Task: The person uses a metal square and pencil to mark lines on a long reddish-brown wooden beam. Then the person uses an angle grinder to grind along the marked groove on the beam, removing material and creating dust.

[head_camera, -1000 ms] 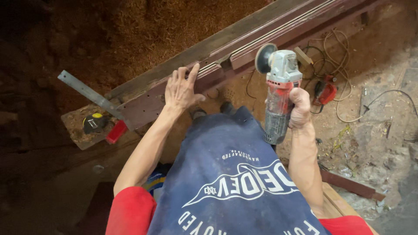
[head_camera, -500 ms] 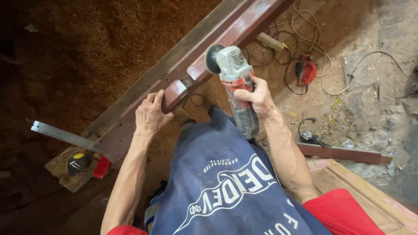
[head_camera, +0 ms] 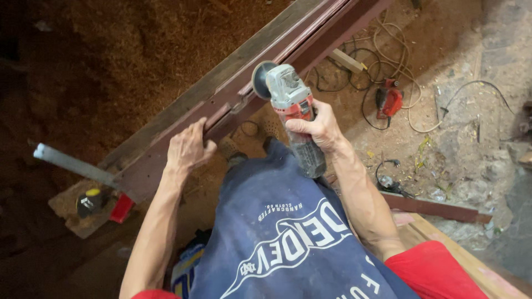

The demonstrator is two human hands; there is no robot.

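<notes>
Lowered since before: angle grinder, grey-and-red, clasped in right hand, disc touching grooved reddish-brown timber frame; left hand gripping frame's edge.

Dim left, brighter right, sharp
</notes>
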